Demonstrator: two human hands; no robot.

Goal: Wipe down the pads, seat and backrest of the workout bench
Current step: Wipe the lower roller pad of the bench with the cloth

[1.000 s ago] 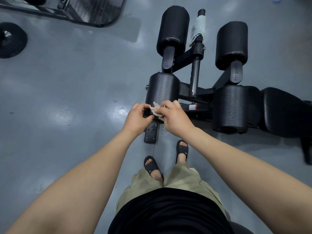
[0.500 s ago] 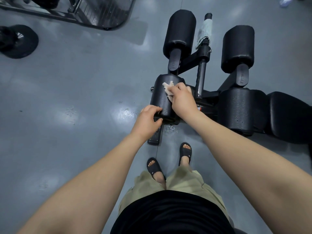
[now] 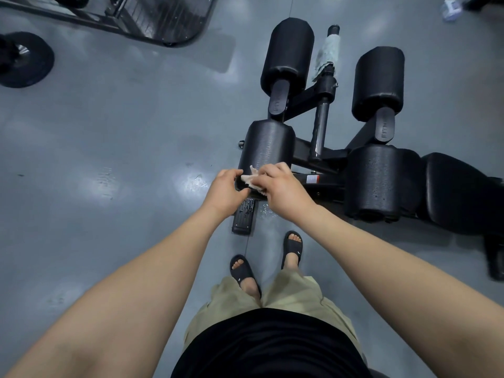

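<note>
A black workout bench lies ahead with four foam roller pads. The near left pad [image 3: 268, 148] is under my hands. My left hand [image 3: 224, 192] grips that pad's near end. My right hand [image 3: 281, 190] presses a small pale wipe [image 3: 250, 178] against the same end, fingers closed on it. The near right pad [image 3: 373, 181], far left pad [image 3: 287, 55] and far right pad [image 3: 377, 83] are untouched. The seat [image 3: 461, 195] runs off to the right.
A pale cloth [image 3: 327, 57] is wrapped on the bench's centre post. The bench's foot [image 3: 243, 218] sits on the grey floor by my sandalled feet, with wet drops beside it. A weight plate [image 3: 26, 60] and a metal frame [image 3: 152, 17] lie at the far left.
My right hand has drawn the wipe back from the top of the near left pad to its near end. My left hand stays on the pad's end.
</note>
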